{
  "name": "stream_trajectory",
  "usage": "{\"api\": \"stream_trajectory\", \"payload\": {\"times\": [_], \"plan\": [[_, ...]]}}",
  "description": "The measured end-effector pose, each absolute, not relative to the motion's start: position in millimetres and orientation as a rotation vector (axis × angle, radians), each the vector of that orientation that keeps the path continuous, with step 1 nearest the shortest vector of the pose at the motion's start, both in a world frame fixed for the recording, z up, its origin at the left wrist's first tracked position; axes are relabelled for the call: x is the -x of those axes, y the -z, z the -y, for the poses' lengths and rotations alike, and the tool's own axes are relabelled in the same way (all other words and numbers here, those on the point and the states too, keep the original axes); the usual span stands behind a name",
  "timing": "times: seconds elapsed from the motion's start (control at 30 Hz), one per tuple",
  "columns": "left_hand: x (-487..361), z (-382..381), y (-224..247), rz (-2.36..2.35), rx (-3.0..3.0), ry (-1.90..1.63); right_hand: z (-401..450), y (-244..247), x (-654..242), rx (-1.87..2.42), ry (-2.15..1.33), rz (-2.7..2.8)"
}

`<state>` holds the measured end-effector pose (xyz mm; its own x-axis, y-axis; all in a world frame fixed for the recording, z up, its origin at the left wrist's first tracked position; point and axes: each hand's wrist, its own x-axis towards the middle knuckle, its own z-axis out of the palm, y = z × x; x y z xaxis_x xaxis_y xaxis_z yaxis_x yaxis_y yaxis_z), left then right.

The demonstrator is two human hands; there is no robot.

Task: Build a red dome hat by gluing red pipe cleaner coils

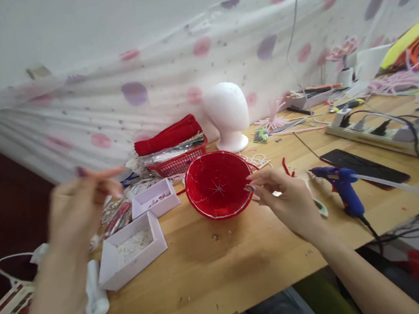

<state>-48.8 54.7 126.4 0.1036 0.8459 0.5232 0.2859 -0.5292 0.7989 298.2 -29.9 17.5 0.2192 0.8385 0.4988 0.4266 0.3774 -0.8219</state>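
Observation:
A glossy red bowl-shaped piece (218, 195) faces me with its hollow side, tilted toward me over the wooden table. White streaks run along its rim, and a spiky star-like mark shows at the bottom of the inside. My right hand (285, 196) pinches its right edge between thumb and fingers. On the left, my left hand (83, 198) is raised in the air, blurred by motion, its index finger stretched out and nothing visible in it. Below and right of that hand sit a white box of small pale beads (134, 245) and a white box with red bits (156, 199).
Behind stand a white foam head (227, 113) and a red basket (180, 162) with red fuzzy stems on it. To the right lie a blue glue gun (342, 186), a black phone (366, 166) and a power strip (385, 137) with cables.

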Motion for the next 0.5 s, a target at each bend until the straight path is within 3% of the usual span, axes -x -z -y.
{"api": "stream_trajectory", "payload": {"times": [0.1, 0.27, 0.5], "plan": [[8, -55, -106, -1.097, -1.835, -1.216, 0, -41, -283, 1.35, -0.437, 1.714], [-24, -68, -91, -1.026, -1.804, -1.196, -62, -51, -252, 1.278, -0.795, 2.216], [-40, -74, -81, -0.996, -2.264, -0.728, -85, -48, -257, 1.105, -0.933, 2.173]]}}
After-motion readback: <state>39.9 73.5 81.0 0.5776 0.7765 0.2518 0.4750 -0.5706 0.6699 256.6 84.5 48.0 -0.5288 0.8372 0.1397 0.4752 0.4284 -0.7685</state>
